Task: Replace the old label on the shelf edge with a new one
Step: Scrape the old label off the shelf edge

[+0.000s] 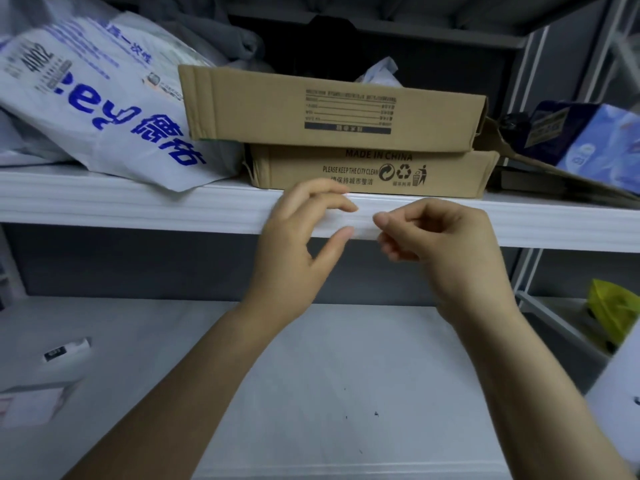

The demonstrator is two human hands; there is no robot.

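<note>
Label (360, 225): white strip on the shelf edge (138, 209), middle of the frame.
Left hand (294, 251): fingers loose and spread, tips at its left end.
Right hand (446, 247): curled at its right end; pinching or not, cannot tell.
Progress: old or new strip unclear; swap probably unfinished.

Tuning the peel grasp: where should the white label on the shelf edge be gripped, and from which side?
Likely its right end, approached from the front. The label lies flat along the shelf edge, a thin strip, so only an end or corner offers a pinch. The right hand has curled fingers there; whether it already pinches is unclear. The left hand frames the other end.
</note>
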